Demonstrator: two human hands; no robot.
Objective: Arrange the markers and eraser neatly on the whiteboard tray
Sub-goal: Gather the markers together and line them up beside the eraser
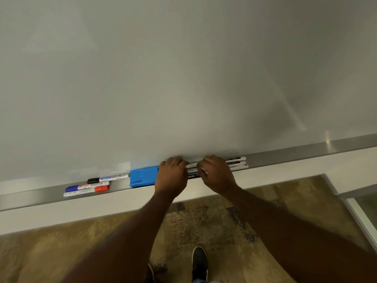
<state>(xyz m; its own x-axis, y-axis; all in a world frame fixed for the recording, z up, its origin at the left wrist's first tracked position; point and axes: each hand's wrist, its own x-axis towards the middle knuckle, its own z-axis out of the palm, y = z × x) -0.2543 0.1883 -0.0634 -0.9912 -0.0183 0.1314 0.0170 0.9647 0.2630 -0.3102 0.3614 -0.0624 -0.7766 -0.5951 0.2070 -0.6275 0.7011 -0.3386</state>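
Observation:
A grey metal tray [306, 153] runs along the whiteboard's lower edge. A blue eraser [142, 176] lies on it left of centre. Left of the eraser lie three markers [89, 187]: one with a black cap, one with a blue cap, one with a red cap. To the eraser's right, a bundle of white and black markers [237, 163] lies lengthwise in the tray. My left hand [172, 174] curls over the bundle's left end, touching the eraser. My right hand [217, 172] covers the bundle's middle with fingers curled on it. The bundle's right ends stick out past my right hand.
The whiteboard [183, 78] fills the upper view. Below the tray is a white wall strip, then patterned brown carpet [204, 221]. My dark shoe [200, 262] stands on the carpet. A glass panel with a metal frame [359, 213] is at the lower right.

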